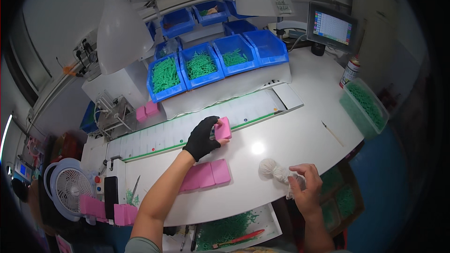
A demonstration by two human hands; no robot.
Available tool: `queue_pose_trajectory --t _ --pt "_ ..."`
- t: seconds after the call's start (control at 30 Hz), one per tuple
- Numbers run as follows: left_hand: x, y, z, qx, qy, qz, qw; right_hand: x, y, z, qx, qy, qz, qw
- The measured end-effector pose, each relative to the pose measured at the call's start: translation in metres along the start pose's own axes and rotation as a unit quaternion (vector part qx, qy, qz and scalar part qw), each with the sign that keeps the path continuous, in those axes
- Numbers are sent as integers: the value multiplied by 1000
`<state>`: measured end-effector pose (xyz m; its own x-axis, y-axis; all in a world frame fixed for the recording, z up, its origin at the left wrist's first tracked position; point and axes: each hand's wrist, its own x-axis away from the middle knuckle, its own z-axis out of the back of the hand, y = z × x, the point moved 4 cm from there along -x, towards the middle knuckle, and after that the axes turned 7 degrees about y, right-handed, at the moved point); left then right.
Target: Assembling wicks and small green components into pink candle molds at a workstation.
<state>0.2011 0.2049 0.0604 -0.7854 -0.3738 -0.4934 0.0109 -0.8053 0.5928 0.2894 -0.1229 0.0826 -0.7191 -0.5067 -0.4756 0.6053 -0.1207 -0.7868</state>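
Pink block over green-edged conveyor, pinched in fingers of black-gloved left hand. Right hand at white cloth bundle: fingers curled, grip unclear. Can bears printed label; monitor shows gridded table.

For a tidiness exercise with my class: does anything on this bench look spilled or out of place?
Loose green strips lie on the white tabletop near its left end, beside a slim metal tool. They look odd because similar strips sit gathered in blue bins; perhaps they spilled.
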Motion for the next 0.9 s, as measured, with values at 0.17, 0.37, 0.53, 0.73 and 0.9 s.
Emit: queue_pose_trajectory --t 0.17,0.37,0.53,0.73,0.9 --pt "-51 -7 -42 -6 -6 7 1000 -3 8 -9 109 -89 51 989" --pt "-85 -5 -93 -9 11 -26 1000 -24 43 0 149 -47 69 985" --pt "-108 3 -109 -15 67 -40 997 -34 27 18 115 67 146 980" --pt "-136 22 -137 16 59 -38 997 8 17 -38 -67 -34 152 986" --pt "-130 -2 -153 -30 55 -56 996 17 20 -55 -47 -68 164 983"
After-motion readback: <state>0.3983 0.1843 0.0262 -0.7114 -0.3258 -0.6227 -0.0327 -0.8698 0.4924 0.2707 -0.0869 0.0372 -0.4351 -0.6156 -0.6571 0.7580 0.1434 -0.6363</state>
